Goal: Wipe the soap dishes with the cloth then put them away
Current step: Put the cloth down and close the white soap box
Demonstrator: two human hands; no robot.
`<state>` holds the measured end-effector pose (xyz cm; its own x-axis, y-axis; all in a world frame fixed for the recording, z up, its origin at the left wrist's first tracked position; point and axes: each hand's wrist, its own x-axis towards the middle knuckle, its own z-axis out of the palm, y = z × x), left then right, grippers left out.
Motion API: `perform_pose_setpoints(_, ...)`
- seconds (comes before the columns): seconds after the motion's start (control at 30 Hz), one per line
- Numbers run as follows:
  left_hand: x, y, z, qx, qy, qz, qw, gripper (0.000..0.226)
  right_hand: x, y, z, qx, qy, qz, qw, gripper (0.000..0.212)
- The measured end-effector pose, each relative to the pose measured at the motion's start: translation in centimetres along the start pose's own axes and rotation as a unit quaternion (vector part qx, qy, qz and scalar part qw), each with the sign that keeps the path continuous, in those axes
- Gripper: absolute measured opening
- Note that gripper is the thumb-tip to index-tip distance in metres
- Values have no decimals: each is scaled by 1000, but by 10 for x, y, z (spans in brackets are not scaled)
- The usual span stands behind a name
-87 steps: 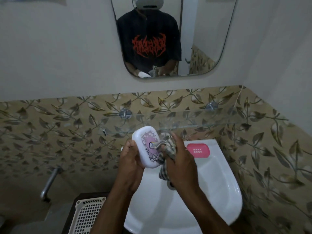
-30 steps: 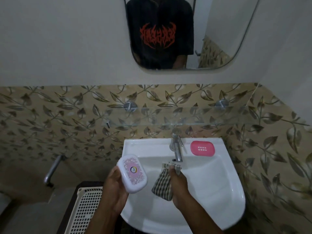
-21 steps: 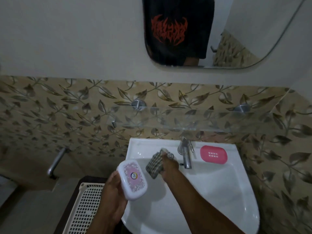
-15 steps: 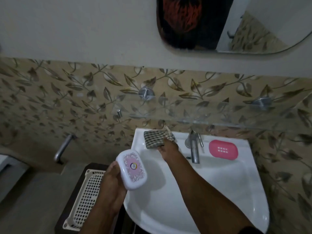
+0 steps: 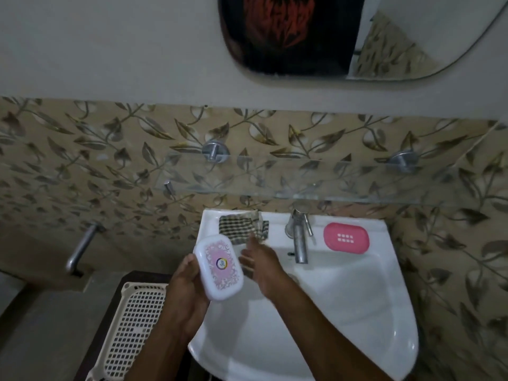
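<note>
My left hand (image 5: 184,292) grips a white soap dish (image 5: 218,266) with a pink patterned lid, held over the left edge of the white sink (image 5: 357,312). The checked cloth (image 5: 242,225) lies on the sink's back left ledge. My right hand (image 5: 259,261) hovers just in front of the cloth, fingers apart and blurred, holding nothing. A pink soap dish (image 5: 345,237) rests on the back right ledge, to the right of the metal tap (image 5: 299,237).
A glass shelf (image 5: 302,178) on metal brackets spans the leaf-patterned tiles above the sink. A cream perforated basket (image 5: 129,325) sits on a dark stand to the left. A metal wall pipe (image 5: 81,247) juts out at far left. A mirror (image 5: 343,37) hangs above.
My right hand carried the cloth from the basin to the back left ledge, let it go and drew back. The left hand kept the white soap dish. The view tilted down.
</note>
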<state>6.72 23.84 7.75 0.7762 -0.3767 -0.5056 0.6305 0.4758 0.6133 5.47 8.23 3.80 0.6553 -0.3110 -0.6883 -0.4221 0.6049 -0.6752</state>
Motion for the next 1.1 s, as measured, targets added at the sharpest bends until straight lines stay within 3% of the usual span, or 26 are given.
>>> perform_pose_setpoints(0.07,3,-8,12,3,-19,-5,1000,43,-37,1,-11,-88,-74,-76,990,53)
perform_pose_setpoints(0.13,4,-20,25,3,-41,-19,999,43,-72,-4,-26,-163,-91,-181,966,58)
perform_pose_setpoints(0.2,1,-35,40,12,-72,-40,997,43,-91,-8,-46,-198,-104,-256,941,41)
perform_pose_setpoints(0.27,-4,-52,58,28,-112,-51,992,52,-100,-9,-71,-250,-69,-294,920,64)
perform_pose_setpoints(0.33,-8,-71,74,42,-145,-63,986,77,-102,-8,-98,-336,16,-286,897,94)
perform_pose_setpoints(0.37,-9,-81,82,37,-166,-76,982,82,-103,-8,-111,-371,54,-280,884,98)
perform_pose_setpoints(0.47,-13,-108,104,57,-189,-111,974,49,-100,-17,-150,-425,121,-283,851,94)
perform_pose_setpoints(0.53,-7,-125,113,151,-148,-116,970,20,-89,-29,-176,-451,147,-290,831,96)
perform_pose_setpoints(0.6,0,-137,119,225,-107,-127,960,12,-70,-46,-203,-498,168,-276,805,100)
perform_pose_setpoints(0.83,31,-151,150,257,-48,-148,954,15,0,-109,-260,-634,124,-237,725,103)
perform_pose_setpoints(1.1,79,-178,187,275,12,-134,952,17,48,-117,-268,-669,77,-213,708,104)
